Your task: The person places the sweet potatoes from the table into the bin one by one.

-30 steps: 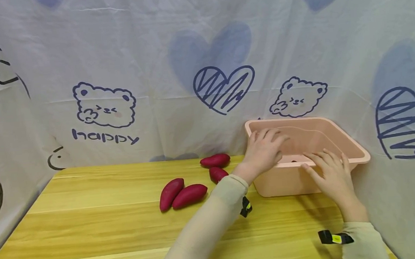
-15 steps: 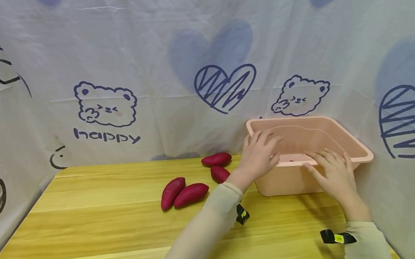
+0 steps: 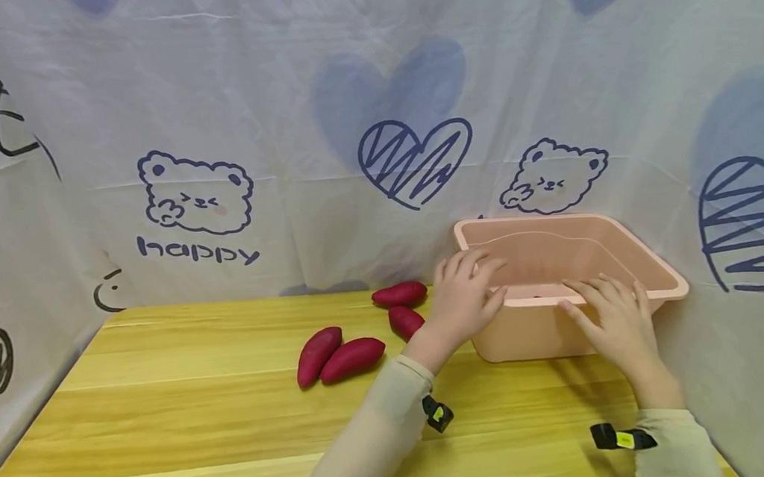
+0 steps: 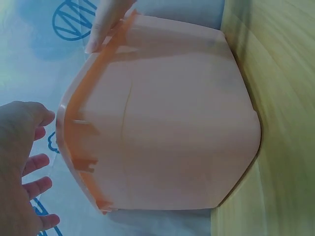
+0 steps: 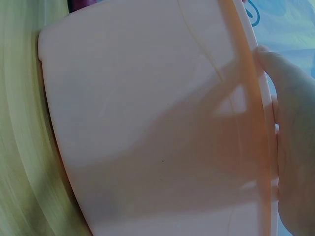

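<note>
A pink plastic bin stands at the right of the table, its open top facing up. My left hand hovers by the bin's left rim with fingers spread and nothing in them; the left wrist view shows this hand apart from the rim. My right hand rests on the near rim, its fingers reaching loosely over into the bin and the thumb touching the edge. Left of the bin lie several dark red sweet potatoes, one partly behind my left wrist. A tiny dark red spot shows inside the bin; most of its floor is hidden.
The wooden table runs left and forward of the bin. A pale cloth with hearts and bears hangs behind and at both sides, close to the bin's back and right. A sliver of dark red shows past the bin in the right wrist view.
My left hand has drawn back left and slightly down, from over the bin's opening to its left rim. My right hand stays on the near rim. The sweet potatoes on the table lie unmoved.
</note>
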The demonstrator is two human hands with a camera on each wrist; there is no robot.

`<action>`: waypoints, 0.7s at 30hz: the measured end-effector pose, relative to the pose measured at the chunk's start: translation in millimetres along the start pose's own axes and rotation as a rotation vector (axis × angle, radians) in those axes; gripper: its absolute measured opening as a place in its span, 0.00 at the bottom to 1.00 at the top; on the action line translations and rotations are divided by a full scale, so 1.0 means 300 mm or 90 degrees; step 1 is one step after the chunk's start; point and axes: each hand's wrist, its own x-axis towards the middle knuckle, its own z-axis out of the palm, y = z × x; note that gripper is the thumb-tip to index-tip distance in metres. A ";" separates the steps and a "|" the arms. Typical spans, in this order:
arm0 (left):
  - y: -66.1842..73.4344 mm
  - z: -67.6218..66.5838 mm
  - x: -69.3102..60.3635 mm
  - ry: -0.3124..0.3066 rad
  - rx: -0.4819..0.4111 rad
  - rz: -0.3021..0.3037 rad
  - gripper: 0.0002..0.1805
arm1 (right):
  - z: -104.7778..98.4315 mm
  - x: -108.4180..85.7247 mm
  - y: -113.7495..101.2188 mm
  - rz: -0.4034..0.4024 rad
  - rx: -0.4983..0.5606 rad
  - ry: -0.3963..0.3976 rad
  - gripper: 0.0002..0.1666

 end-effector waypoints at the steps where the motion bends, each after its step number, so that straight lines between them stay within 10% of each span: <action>1: -0.002 -0.003 -0.006 0.006 0.000 -0.001 0.21 | 0.000 0.000 0.000 0.000 0.000 0.001 0.29; 21: -0.049 -0.073 -0.143 -0.081 -0.008 -0.056 0.23 | 0.001 0.000 0.001 0.001 -0.006 0.003 0.29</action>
